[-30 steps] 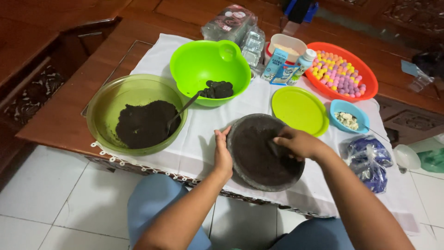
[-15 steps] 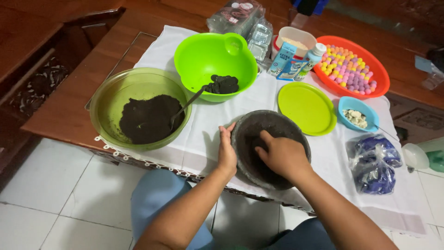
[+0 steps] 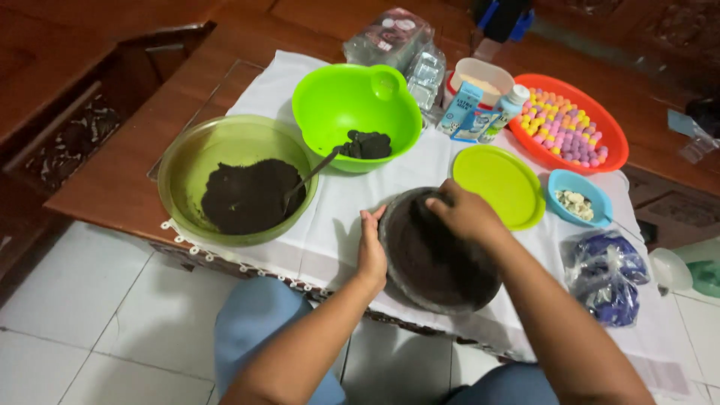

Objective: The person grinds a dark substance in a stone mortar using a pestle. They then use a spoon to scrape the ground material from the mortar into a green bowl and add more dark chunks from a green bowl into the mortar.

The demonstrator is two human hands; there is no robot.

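A round dark pan (image 3: 439,259) lined with dark crumb mix lies on the white cloth (image 3: 337,202) at the table's near edge. My left hand (image 3: 371,247) rests flat against the pan's left rim. My right hand (image 3: 465,214) is inside the pan at its far side, fingers bent and pressing on the dark crumb. Whether it holds a small tool I cannot tell. An olive-green bowl (image 3: 187,161) to the left holds dark crumb (image 3: 247,196) with a spoon (image 3: 311,176) in it.
A bright green bowl (image 3: 356,101) with a dark lump stands behind. To the right are a green plate (image 3: 499,184), a small blue bowl (image 3: 581,195), an orange dish of coloured candies (image 3: 574,124), cartons, a bottle and a blue bag (image 3: 604,277).
My right hand has moved from the pan's right rim across its inside to the far side. My left hand stays on the left rim. The view has shifted a little.
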